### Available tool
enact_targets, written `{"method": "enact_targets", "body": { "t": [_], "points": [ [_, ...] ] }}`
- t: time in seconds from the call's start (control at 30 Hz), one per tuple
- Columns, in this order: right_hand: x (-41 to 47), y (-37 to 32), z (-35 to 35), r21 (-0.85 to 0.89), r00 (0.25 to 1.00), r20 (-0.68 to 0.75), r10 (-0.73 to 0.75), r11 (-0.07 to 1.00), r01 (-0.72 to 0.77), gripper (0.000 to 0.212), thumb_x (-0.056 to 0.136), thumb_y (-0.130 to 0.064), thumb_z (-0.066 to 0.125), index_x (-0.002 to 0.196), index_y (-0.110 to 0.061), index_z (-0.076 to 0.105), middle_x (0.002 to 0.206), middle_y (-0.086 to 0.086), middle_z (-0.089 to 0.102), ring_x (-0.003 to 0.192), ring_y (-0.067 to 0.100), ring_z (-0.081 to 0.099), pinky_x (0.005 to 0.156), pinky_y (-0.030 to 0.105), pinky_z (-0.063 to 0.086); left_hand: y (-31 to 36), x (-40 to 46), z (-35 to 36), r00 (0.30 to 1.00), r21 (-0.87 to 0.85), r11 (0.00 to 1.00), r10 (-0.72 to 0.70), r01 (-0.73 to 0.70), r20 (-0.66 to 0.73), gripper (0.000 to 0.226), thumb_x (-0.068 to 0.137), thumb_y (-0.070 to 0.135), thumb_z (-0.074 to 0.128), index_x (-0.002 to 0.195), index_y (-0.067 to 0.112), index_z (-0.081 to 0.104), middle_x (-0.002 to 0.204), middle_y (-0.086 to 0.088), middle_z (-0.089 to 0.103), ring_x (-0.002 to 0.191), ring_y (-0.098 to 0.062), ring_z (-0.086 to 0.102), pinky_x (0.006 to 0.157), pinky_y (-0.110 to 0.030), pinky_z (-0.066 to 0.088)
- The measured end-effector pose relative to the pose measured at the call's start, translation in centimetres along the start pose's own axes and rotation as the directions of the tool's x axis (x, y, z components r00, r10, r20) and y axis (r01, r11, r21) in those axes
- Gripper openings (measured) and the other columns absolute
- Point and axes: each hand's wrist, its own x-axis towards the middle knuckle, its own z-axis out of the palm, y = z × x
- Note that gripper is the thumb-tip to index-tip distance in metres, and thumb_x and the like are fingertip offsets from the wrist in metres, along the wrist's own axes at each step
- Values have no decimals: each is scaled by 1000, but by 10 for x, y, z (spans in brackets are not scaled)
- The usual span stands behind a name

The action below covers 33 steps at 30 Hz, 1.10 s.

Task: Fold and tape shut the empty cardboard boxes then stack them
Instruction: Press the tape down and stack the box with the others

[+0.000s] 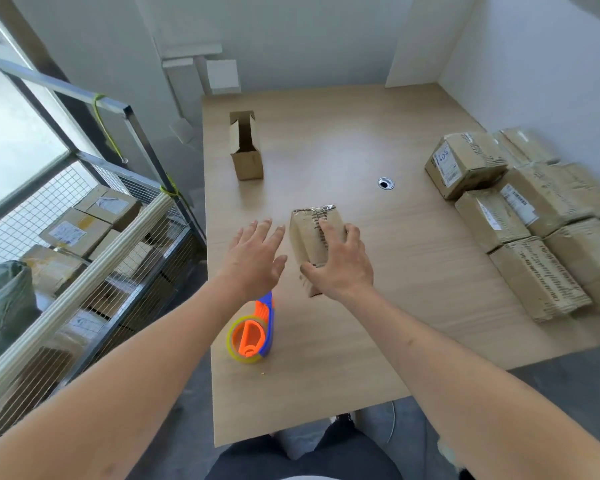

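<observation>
Right hand [340,263] gripped the taped box [312,237] at frame centre on the desk [378,306], fingers wrapped over its top and near side. Left hand [255,258] hovered just left of it, fingers spread, empty. Box's long axis ran away from the person; the stack [520,216] sat at right, nearer the right hand.

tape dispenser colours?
Tape dispenser: blue body, orange core, yellowish tape roll. Head view, the only one.
</observation>
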Motion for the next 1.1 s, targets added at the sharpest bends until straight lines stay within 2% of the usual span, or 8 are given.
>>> {"method": "enact_targets", "body": {
  "t": [0.33, 0.57, 0.93, 1.1],
  "points": [
    [-7, -29, -62, -24, 997, -67, 38, 999, -40, 90, 78, -61, 68, 155, -39, 29, 143, 5, 29, 129, 29, 44, 99, 42, 49, 3, 13, -78, 994, 68, 994, 94, -90, -60, 65, 107, 46, 38, 163, 22, 16, 169, -9, 17, 157, -33, 11, 128, -50, 11],
    [0, -26, -114, -38, 990, -132, 41, 998, -47, 88, 77, -61, 67, 154, -38, 31, 143, 5, 29, 127, 29, 45, 97, 42, 49, 34, 31, -115, 985, 101, 987, 133, -122, -112, 64, 106, 49, 37, 163, 23, 19, 168, -9, 22, 156, -34, 15, 127, -50, 11],
    [9, 60, -179, -49, 985, -170, 36, 998, -44, 87, 78, -62, 66, 154, -38, 32, 145, 5, 31, 130, 30, 45, 100, 43, 47, 144, 68, -127, 979, 112, 985, 149, -134, -136, 65, 106, 50, 35, 163, 22, 19, 168, -10, 22, 155, -35, 15, 127, -50, 11],
    [16, 136, -213, -37, 987, -155, 38, 998, -45, 89, 77, -63, 66, 155, -39, 30, 151, 7, 27, 133, 31, 45, 103, 45, 48, 224, 92, -109, 979, 108, 985, 146, -131, -140, 65, 106, 50, 36, 163, 22, 20, 168, -10, 23, 155, -35, 17, 127, -50, 12]
  ]
}}
